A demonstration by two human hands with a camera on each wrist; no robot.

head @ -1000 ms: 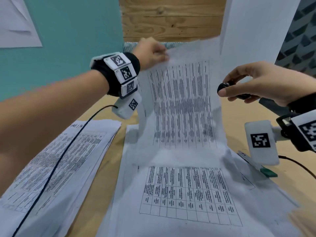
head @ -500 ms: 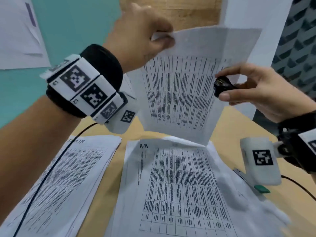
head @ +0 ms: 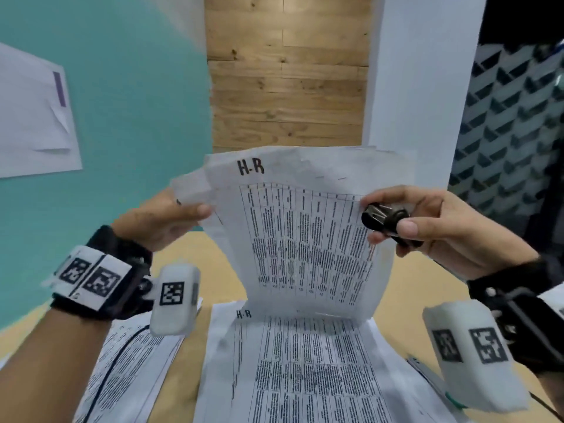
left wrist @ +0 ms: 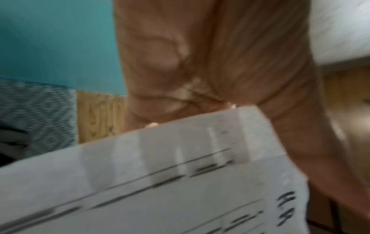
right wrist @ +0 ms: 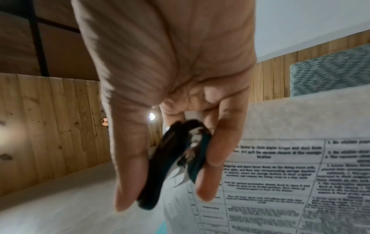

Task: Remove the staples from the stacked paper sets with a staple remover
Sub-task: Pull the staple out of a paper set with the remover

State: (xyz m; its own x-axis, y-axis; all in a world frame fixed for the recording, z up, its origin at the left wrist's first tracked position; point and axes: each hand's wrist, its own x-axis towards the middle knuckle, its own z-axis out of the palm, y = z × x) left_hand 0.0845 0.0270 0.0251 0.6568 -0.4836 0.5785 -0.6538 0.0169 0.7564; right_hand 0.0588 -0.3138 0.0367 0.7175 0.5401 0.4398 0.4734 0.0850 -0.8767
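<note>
My left hand (head: 171, 219) pinches the upper left corner of a stapled paper set (head: 308, 233) marked "H-R" and holds it upright in the air above the table. Two staples (head: 331, 178) show near its top edge. My right hand (head: 427, 222) grips a black staple remover (head: 386, 217) between thumb and fingers at the set's right edge. In the right wrist view the staple remover (right wrist: 176, 163) shows its metal claws beside the printed sheet (right wrist: 290, 166). The left wrist view has the paper corner (left wrist: 200, 158) under my fingers, blurred.
A second printed stack (head: 305, 367) marked "H-R" lies on the wooden table (head: 195, 261) under the lifted set. Another stack (head: 128, 367) lies at the left with a black cable across it. A pen-like thing with a green tip (head: 439, 389) lies at the right.
The left hand has lifted the set off the stack and turned it upright, then come down and left. The right hand with the remover has moved up to the set's right edge.
</note>
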